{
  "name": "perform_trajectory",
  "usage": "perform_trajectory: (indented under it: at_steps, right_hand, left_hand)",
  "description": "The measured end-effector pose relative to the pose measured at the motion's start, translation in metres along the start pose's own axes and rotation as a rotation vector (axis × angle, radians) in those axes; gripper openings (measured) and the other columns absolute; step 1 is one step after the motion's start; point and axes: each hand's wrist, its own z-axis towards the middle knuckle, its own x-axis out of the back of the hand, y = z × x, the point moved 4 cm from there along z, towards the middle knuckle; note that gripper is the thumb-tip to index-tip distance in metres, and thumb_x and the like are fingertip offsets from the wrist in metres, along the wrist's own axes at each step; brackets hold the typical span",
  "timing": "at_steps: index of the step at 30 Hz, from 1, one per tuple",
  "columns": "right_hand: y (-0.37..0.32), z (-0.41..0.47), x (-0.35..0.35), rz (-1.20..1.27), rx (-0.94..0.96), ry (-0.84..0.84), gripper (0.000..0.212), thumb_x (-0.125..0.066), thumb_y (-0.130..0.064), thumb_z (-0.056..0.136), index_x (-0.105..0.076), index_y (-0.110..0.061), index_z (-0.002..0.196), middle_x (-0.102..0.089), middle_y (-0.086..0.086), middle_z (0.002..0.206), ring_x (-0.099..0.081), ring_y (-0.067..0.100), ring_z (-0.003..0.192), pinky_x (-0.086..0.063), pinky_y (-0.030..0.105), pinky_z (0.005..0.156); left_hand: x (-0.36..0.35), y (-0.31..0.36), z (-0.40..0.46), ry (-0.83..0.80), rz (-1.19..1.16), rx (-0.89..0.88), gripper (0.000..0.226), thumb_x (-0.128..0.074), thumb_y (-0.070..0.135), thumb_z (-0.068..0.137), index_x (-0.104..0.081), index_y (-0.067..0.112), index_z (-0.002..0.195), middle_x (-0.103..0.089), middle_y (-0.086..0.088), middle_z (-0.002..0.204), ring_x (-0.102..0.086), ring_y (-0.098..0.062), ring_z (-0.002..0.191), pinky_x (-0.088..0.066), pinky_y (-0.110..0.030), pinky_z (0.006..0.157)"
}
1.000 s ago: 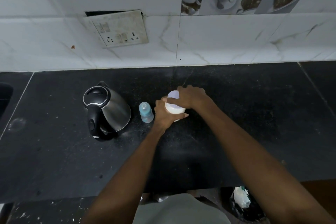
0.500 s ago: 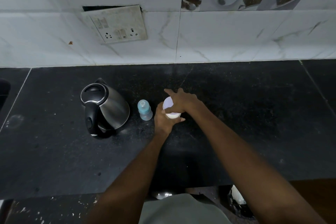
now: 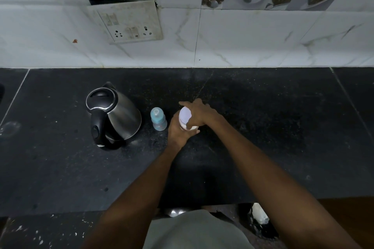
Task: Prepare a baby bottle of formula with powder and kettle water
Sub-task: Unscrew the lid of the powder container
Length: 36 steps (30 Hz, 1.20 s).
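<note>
Left hand [image 3: 178, 129] gripping white powder container [image 3: 185, 118] round its side, right hand [image 3: 199, 114] curled over its pale lid, container upright on dark surface [image 3: 263, 127], small clear baby bottle [image 3: 158, 120] with blue top upright just left, steel kettle [image 3: 113, 115] further left.

Surface: a black speckled stone counter [image 3: 263, 127], dusted with pale specks, which ran up to a white marble-patterned tiled wall.
Left item: a brushed steel electric kettle with black lid and handle [image 3: 113, 115] stood upright on the counter.
Middle item: a small clear baby bottle with a pale blue collar [image 3: 158, 120] stood just right of the kettle, apart from it.
Right item: a white cylindrical container with a pale lid [image 3: 185, 118] was near the bottle; whether its base met the counter could not be told.
</note>
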Motion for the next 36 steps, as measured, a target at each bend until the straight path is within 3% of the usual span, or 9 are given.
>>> perform_trajectory:
  at_steps: [2, 5, 7, 12, 16, 20, 28, 32, 36]
  right_hand:
    - [0.0, 0.0, 0.0, 0.018, -0.069, 0.075, 0.099, -0.072, -0.06, 0.086, -0.012, -0.042, 0.163, -0.017, 0.017, 0.166, -0.036, 0.047, 0.144, -0.04, 0.055, 0.109]
    - [-0.007, -0.004, 0.002, -0.08, -0.144, 0.21, 0.092, -0.054, -0.074, 0.09, -0.029, -0.02, 0.16, -0.039, 0.02, 0.155, -0.051, 0.04, 0.134, -0.045, 0.047, 0.101]
    - [-0.013, -0.004, 0.0, -0.152, -0.062, 0.232, 0.083, -0.059, -0.067, 0.091, -0.04, -0.014, 0.153, -0.046, 0.018, 0.15, -0.051, 0.038, 0.132, -0.046, 0.045, 0.1]
    - [-0.01, -0.005, 0.003, -0.071, 0.157, 0.056, 0.082, -0.076, -0.033, 0.087, -0.035, -0.032, 0.158, -0.034, 0.009, 0.158, -0.03, 0.041, 0.143, -0.035, 0.058, 0.111]
    - [-0.001, -0.005, 0.013, 0.089, 0.159, 0.201, 0.068, -0.072, -0.051, 0.089, -0.048, -0.032, 0.15, -0.043, 0.007, 0.153, -0.041, 0.04, 0.14, -0.039, 0.057, 0.111]
    - [-0.005, -0.008, 0.012, -0.181, -0.056, 0.279, 0.081, -0.051, -0.077, 0.089, -0.054, -0.017, 0.142, -0.06, 0.012, 0.137, -0.061, 0.034, 0.122, -0.048, 0.043, 0.096]
    - [-0.023, -0.003, 0.002, -0.128, 0.13, -0.001, 0.072, -0.072, -0.029, 0.086, -0.042, -0.039, 0.151, -0.034, 0.011, 0.152, -0.027, 0.044, 0.142, -0.042, 0.055, 0.108]
    - [-0.015, 0.002, 0.009, 0.061, 0.027, 0.165, 0.066, -0.067, -0.047, 0.094, -0.043, -0.024, 0.151, -0.035, 0.016, 0.154, -0.034, 0.045, 0.141, -0.042, 0.055, 0.109]
    - [-0.016, -0.006, 0.009, -0.051, -0.124, 0.245, 0.073, -0.053, -0.06, 0.099, -0.042, -0.01, 0.151, -0.049, 0.021, 0.148, -0.054, 0.039, 0.131, -0.047, 0.044, 0.1]
  left_hand:
    - [0.004, 0.0, -0.002, 0.004, -0.004, -0.02, 0.099, -0.102, 0.03, 0.057, -0.054, 0.022, 0.143, -0.067, 0.004, 0.135, -0.064, -0.014, 0.125, -0.053, -0.043, 0.109]
    - [0.008, -0.004, -0.004, -0.007, -0.001, 0.019, 0.084, -0.101, 0.032, 0.058, -0.061, 0.026, 0.132, -0.073, 0.006, 0.124, -0.069, -0.012, 0.116, -0.056, -0.045, 0.105]
    - [0.01, -0.003, -0.004, -0.017, 0.009, 0.029, 0.085, -0.099, 0.033, 0.058, -0.061, 0.025, 0.133, -0.074, 0.006, 0.122, -0.069, -0.012, 0.114, -0.057, -0.043, 0.103]
    - [0.012, -0.004, -0.001, -0.017, 0.029, 0.004, 0.095, -0.098, 0.039, 0.053, -0.058, 0.029, 0.139, -0.072, 0.005, 0.132, -0.066, -0.014, 0.124, -0.054, -0.044, 0.109]
    - [0.011, -0.002, -0.001, -0.009, 0.051, -0.011, 0.092, -0.102, 0.027, 0.056, -0.06, 0.025, 0.138, -0.072, 0.005, 0.129, -0.066, -0.014, 0.123, -0.053, -0.043, 0.109]
    - [0.011, 0.0, -0.003, -0.013, 0.048, 0.026, 0.087, -0.1, 0.029, 0.056, -0.062, 0.024, 0.134, -0.074, 0.006, 0.123, -0.069, -0.013, 0.117, -0.056, -0.043, 0.106]
    - [0.011, -0.003, -0.001, -0.026, 0.068, 0.049, 0.09, -0.099, 0.027, 0.059, -0.059, 0.024, 0.14, -0.075, 0.006, 0.123, -0.07, -0.012, 0.116, -0.057, -0.044, 0.104]
    - [0.011, 0.003, -0.003, -0.003, 0.074, 0.024, 0.088, -0.1, 0.019, 0.06, -0.061, 0.021, 0.138, -0.074, 0.004, 0.125, -0.068, -0.013, 0.118, -0.055, -0.037, 0.106]
    - [0.011, 0.008, -0.005, -0.006, 0.07, 0.035, 0.082, -0.098, 0.013, 0.065, -0.06, 0.016, 0.139, -0.073, -0.001, 0.127, -0.067, -0.016, 0.118, -0.054, -0.034, 0.106]
